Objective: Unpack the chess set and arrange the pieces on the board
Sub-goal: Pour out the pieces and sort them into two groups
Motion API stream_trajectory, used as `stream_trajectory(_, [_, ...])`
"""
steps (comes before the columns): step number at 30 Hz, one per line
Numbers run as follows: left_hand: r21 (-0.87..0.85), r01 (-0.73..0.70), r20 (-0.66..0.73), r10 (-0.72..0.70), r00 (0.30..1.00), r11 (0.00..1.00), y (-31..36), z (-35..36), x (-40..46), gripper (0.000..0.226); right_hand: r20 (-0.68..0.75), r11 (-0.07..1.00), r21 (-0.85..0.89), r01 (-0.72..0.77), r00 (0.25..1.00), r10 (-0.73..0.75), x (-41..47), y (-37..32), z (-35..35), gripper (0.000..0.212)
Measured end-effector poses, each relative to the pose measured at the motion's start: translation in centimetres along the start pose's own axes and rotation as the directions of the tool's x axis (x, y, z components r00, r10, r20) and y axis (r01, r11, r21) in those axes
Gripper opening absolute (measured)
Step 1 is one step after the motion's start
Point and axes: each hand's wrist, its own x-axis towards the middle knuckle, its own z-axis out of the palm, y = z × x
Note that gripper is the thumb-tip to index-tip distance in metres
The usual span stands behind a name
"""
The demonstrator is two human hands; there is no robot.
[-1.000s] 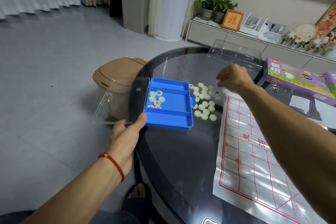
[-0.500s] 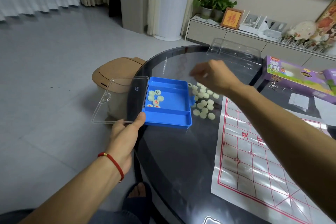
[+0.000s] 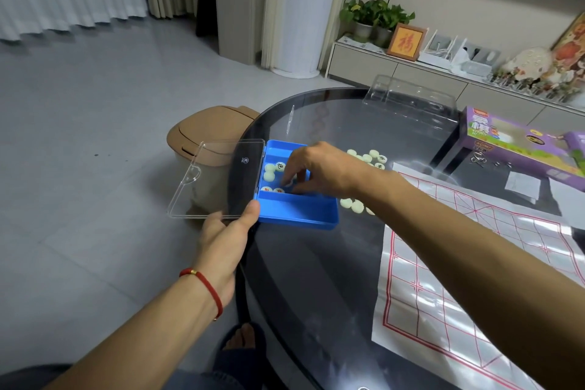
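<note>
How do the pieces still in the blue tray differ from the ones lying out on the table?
The pieces in the blue tray are few and sit walled in one compartment of the blue tray, with the right hand reaching among them. The pieces on the table are many and lie loose on the dark glass table beside the tray. Several tray pieces show characters; most table pieces show blank faces. Both are pale round discs.

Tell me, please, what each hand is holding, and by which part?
Left hand grips the blue case at its near hinge corner. Right hand reaches among its pieces; any hold is hidden.
</note>
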Motion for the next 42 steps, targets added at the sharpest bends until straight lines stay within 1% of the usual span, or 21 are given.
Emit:
stream_trajectory(3, [-0.003, -0.007, -0.004, 0.007, 1.0, 1.0, 0.1, 0.0, -0.1, 0.035, -0.026, 0.999, -0.027, -0.021, 0.999, 0.02, -0.6, 0.3, 0.1, 0.021])
stream_trajectory(6, [-0.009, -0.007, -0.01, 0.007, 1.0, 1.0, 0.3, 0.1, -0.5, 0.032, -0.069, 0.999, -0.011, -0.043, 0.997, 0.042, -0.7, 0.3, 0.4, 0.024])
stream_trajectory(11, [-0.03, -0.013, -0.007, 0.013, 1.0, 0.999, 0.6, 0.2, -0.7, 0.028, -0.076, 0.998, -0.009, -0.069, 0.995, 0.069, -0.4, 0.2, 0.5, 0.018])
stream_trajectory(12, [-0.033, -0.011, -0.007, 0.011, 1.0, 0.999, 0.6, 0.2, -0.8, 0.027, -0.092, 0.995, 0.018, -0.094, 0.991, 0.095, -0.4, 0.2, 0.4, 0.017])
stream_trajectory(15, [-0.042, -0.013, 0.003, 0.013, 1.0, 0.999, 0.8, 0.3, -1.0, 0.025, -0.101, 0.967, 0.127, -0.222, 0.967, 0.236, -0.7, 0.8, -0.1, 0.017])
stream_trajectory(17, [-0.046, -0.018, 0.015, 0.018, 1.0, 0.999, 0.8, 0.4, -1.1, 0.021, -0.097, 0.946, 0.157, -0.282, 0.949, 0.299, -0.8, 1.3, -0.1, 0.015])
stream_trajectory(20, [-0.039, -0.015, 0.01, 0.015, 1.0, 0.999, 0.9, 0.4, -1.2, 0.028, -0.097, 0.936, 0.136, -0.325, 0.936, 0.339, -0.8, 1.4, 0.2, 0.01])
stream_trajectory(22, [-0.038, -0.014, 0.009, 0.015, 1.0, 0.999, 0.8, 0.4, -1.0, 0.026, -0.136, 0.935, 0.09, -0.343, 0.926, 0.353, -0.7, 1.2, 0.6, 0.008])
stream_trajectory(25, [-0.032, -0.012, 0.012, 0.013, 1.0, 0.999, 0.8, 0.4, -1.0, 0.025, -0.204, 0.922, 0.085, -0.379, 0.899, 0.388, -0.4, 0.7, 1.1, 0.013])
stream_trajectory(27, [-0.032, -0.007, 0.009, 0.007, 1.0, 0.999, 0.6, 0.3, -0.8, 0.031, -0.162, 0.907, 0.09, -0.41, 0.893, 0.42, 0.0, 0.2, 1.3, 0.027])
stream_trajectory(28, [-0.031, -0.008, 0.002, 0.008, 1.0, 0.999, 0.6, 0.3, -0.7, 0.033, -0.136, 0.906, 0.068, -0.418, 0.895, 0.424, 0.1, 0.0, 1.5, 0.033])
stream_trajectory(30, [-0.028, -0.008, -0.007, 0.008, 1.0, 1.0, 0.4, 0.2, -0.5, 0.036, -0.128, 0.911, 0.017, -0.411, 0.903, 0.41, 0.4, -0.5, 1.6, 0.035])
stream_trajectory(34, [-0.029, -0.007, 0.002, 0.008, 1.0, 1.0, 0.1, 0.1, -0.1, 0.041, -0.166, 0.93, 0.017, -0.367, 0.916, 0.365, 0.5, -1.1, 1.7, 0.02])
stream_trajectory(36, [-0.022, -0.004, -0.003, 0.004, 1.0, 1.0, -0.1, -0.1, 0.2, 0.049, -0.156, 0.937, 0.031, -0.348, 0.924, 0.348, 0.3, -1.3, 1.4, 0.018])
stream_trajectory(37, [-0.013, -0.005, -0.009, 0.005, 1.0, 1.0, -0.2, -0.2, 0.3, 0.052, -0.155, 0.936, 0.07, -0.345, 0.923, 0.351, 0.1, -1.3, 1.1, 0.018])
stream_trajectory(38, [-0.006, -0.007, -0.01, 0.007, 1.0, 1.0, -0.3, -0.3, 0.4, 0.055, -0.17, 0.929, 0.123, -0.35, 0.914, 0.367, -0.3, -1.0, 0.6, 0.017])
stream_trajectory(39, [0.003, -0.005, -0.01, 0.005, 1.0, 1.0, -0.4, -0.3, 0.5, 0.057, -0.215, 0.916, 0.176, -0.36, 0.894, 0.393, -0.6, -0.4, -0.1, 0.016])
stream_trajectory(41, [0.017, -0.004, 0.0, 0.004, 1.0, 1.0, -0.5, -0.4, 0.4, 0.059, -0.336, 0.885, 0.242, -0.398, 0.821, 0.462, -1.4, 1.9, -1.6, 0.015])
stream_trajectory(42, [0.018, -0.007, 0.009, 0.007, 1.0, 1.0, -0.6, -0.3, 0.3, 0.053, -0.381, 0.865, 0.255, -0.431, 0.778, 0.5, -1.8, 3.5, -2.3, 0.015])
